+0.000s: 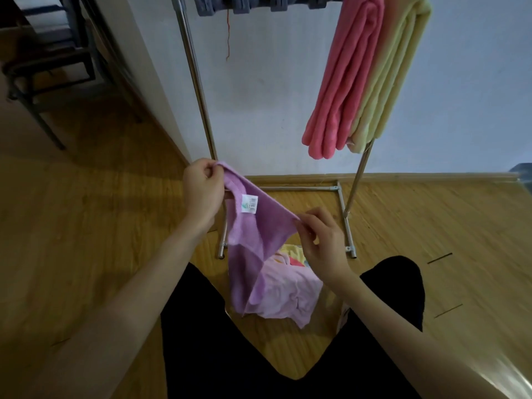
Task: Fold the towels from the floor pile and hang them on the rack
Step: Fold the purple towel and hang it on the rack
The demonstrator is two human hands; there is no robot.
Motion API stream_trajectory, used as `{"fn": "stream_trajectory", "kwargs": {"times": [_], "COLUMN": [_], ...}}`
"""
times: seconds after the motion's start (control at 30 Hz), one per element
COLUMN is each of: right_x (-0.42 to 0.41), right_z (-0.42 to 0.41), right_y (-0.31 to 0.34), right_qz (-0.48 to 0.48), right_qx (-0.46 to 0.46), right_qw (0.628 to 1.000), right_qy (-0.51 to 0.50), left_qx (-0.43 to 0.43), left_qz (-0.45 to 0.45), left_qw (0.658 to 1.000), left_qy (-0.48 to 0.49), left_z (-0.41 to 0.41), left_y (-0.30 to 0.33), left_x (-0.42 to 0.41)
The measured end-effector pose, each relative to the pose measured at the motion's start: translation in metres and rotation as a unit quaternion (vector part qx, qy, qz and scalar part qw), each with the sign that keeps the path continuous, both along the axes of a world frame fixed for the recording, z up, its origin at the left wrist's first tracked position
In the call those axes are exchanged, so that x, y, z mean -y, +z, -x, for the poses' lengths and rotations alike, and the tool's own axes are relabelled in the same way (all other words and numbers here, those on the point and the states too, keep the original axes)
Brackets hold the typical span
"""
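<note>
A purple towel (256, 240) with a white label hangs between my hands above the floor. My left hand (203, 188) pinches its upper left corner. My right hand (322, 240) pinches the top edge lower and to the right. Under it on the wooden floor lies the pile (290, 298), a pale pink towel with a yellow one partly hidden behind. The metal rack (198, 82) stands against the white wall. A folded pink towel (345, 82) and a folded pale yellow towel (394, 76) hang side by side on its right end.
My legs in black trousers (230, 355) frame the pile. Grey clips (259, 4) sit on the rack's top bar, a red thread dangling below. A dark chair (43, 67) stands at the far left. The rack's base tubes (347, 226) lie on the floor near my right hand.
</note>
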State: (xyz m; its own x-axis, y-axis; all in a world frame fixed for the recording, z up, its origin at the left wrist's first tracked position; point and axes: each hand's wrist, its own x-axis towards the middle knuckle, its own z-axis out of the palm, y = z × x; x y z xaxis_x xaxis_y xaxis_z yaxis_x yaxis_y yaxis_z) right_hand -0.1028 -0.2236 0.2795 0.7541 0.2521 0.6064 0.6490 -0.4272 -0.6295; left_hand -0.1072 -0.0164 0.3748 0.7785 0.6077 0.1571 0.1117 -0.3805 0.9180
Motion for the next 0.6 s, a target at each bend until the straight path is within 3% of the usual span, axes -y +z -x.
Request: {"fn": "stream_trajectory", "kwargs": {"times": [0.1,0.27,0.5,0.6], "right_x": [-0.009,-0.018,-0.033,-0.040], "right_z": [0.013,0.018,0.020,0.021], "right_y": [-0.001,0.000,0.002,0.004], "right_qz": [-0.007,0.113,0.069,0.047], "right_qx": [0.028,0.062,-0.063,-0.073], "right_qw": [0.999,0.983,0.991,0.995], "right_qy": [0.046,0.129,0.100,0.052], "left_qx": [-0.002,-0.001,0.045,0.056], "left_qz": [0.019,0.066,0.128,0.134], "left_qw": [1.000,0.997,0.990,0.988], "left_qy": [0.016,0.026,0.042,0.044], "left_z": [0.002,0.004,0.006,0.007], "left_y": [0.000,-0.007,-0.009,-0.011], "left_x": [-0.001,0.003,0.022,0.029]}}
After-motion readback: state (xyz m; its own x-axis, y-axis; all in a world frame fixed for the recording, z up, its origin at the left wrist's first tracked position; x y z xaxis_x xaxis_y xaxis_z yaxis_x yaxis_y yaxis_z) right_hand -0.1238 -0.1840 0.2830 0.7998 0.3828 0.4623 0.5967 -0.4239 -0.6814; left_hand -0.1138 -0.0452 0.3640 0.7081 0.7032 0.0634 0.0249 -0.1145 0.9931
